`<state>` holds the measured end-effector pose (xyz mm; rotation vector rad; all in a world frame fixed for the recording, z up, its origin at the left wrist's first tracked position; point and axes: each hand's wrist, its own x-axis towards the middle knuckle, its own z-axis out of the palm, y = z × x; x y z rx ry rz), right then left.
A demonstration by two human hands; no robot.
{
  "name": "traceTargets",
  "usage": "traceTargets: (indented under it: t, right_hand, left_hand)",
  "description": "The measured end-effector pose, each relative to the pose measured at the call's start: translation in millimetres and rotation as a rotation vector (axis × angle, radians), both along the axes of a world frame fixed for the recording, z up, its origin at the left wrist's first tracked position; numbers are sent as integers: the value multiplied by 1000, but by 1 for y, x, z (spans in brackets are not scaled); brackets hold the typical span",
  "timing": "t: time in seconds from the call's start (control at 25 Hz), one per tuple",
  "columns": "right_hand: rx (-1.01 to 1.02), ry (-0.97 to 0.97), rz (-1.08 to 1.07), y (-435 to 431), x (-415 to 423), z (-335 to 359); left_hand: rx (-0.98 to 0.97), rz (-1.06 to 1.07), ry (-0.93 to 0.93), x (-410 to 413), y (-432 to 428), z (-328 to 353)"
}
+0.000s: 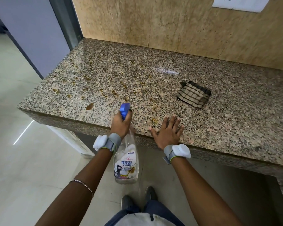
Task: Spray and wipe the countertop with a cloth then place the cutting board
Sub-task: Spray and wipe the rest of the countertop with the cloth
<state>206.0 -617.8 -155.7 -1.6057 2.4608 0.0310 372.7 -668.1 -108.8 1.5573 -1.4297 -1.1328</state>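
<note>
Stains [90, 106], brown and yellowish, speckle the left and middle of the granite bench [219, 121], thickest towards the near left corner. The person stands at its front edge. Their left hand [121, 123] grips the neck of a spray bottle [127, 162], fingers curled round it and one up at the trigger. The blue nozzle [124, 109] sits just above the bench edge, aimed out over the dirty patch, while the bottle's body hangs below the edge. Their right hand [167, 132] lies flat on the bench near the edge, fingers spread apart and holding nothing.

Spraying looks to be the step in hand. To do it well, I'd sweep the nozzle across the whole stained area, since the spots reach well back towards the wall [186, 30], and give the big brown blot near the front edge extra mist.

The checked cloth [194, 94] lies folded on the bench to the right, well apart from both hands and clear of the stains, so it should stay dry until wiping. I can't see any cutting board from here.

The bottle is clear plastic with a "Perfect Clean" label. Whatever liquid it holds is colourless, and I can't make out the level.
</note>
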Motion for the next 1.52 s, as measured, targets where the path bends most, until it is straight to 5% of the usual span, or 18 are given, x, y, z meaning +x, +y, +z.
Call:
traceTargets:
  t: [0.2, 0.48, 0.88, 1.52]
  right_hand:
    - [28, -11, -6, -1, 0, 1]
    - [13, -98, -13, -2, -3, 6]
    - [-298, -124, 24, -32, -22, 16]
    - [-340, -72, 216, -132, -88, 12]
  left_hand:
    - [-56, -163, -70, -32, 3, 14]
    - [-50, -66, -48, -14, -15, 19]
    - [-15, 113, 59, -2, -55, 33]
    - [-4, 265, -57, -45, -142, 63]
